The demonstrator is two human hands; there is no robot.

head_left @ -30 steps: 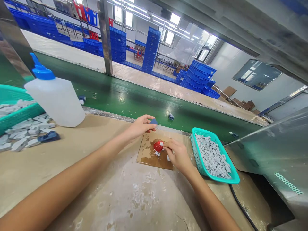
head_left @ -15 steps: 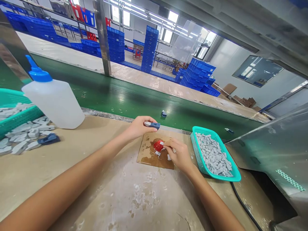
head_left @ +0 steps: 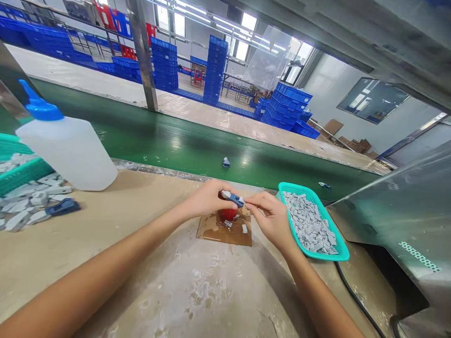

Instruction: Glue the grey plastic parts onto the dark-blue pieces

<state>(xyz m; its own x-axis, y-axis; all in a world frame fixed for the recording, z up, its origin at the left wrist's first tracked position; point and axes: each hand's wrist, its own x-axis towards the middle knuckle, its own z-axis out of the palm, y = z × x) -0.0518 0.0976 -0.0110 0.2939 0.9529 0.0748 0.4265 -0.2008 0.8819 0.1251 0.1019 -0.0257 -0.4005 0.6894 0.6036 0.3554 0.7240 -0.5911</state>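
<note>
So the dark blue part with the grey tip point(head_left: 234, 198) is up above the back edge of the brown board, and the left hand point(head_left: 207, 197) has it pinched between thumb and fingers. The new bit: the right hand point(head_left: 271, 218) has come up off the red dome point(head_left: 228, 214) and its fingertips, closed on a tiny white piece point(head_left: 242, 200), are now at the far end of that blue part. I'd call this the joining moment, two pieces meeting, but can't tell if the white one is seated yet.

Under the hands, the dome sits on the wet-looking brown board point(head_left: 220, 237), half hidden by the left hand and the part. A couple of loose white bits point(head_left: 244, 229) lie on the board too.

Going outward, the turquoise basket point(head_left: 338, 257) full of pale bits is just beside the right wrist, so I'd watch the elbow room there. Behind the hands, two finished-looking parts point(head_left: 226, 163) point(head_left: 324, 186) on the green belt point(head_left: 176, 150) have slid left, so it's running. Over left, well apart from the left hand, there's a squeeze bottle point(head_left: 70, 155), a pile of grey pieces point(head_left: 31, 202) with one dark blue piece point(head_left: 63, 207) at its edge, and another green basket point(head_left: 24, 176).
</note>
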